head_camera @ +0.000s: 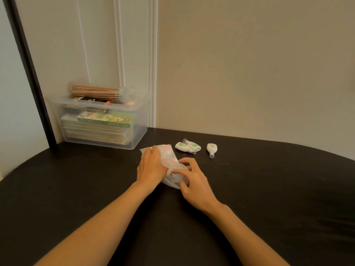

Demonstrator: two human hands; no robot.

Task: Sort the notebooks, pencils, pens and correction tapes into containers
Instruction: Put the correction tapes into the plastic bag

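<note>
holding the translucent pouch (170,157) on the table (269,189), our left hand (151,166) grips its far end, our right hand (194,179) pinches the near end; three correction tapes (187,146) lie just beyond, nearer the right hand.

Much of the translucent bag (169,159) covered by the left hand (151,167) and right hand (194,182), pink shapes inside blurred past naming, print on the correction tapes (187,147) by the table's (269,189) far edge too small to be read, forearms cut off below.
</note>
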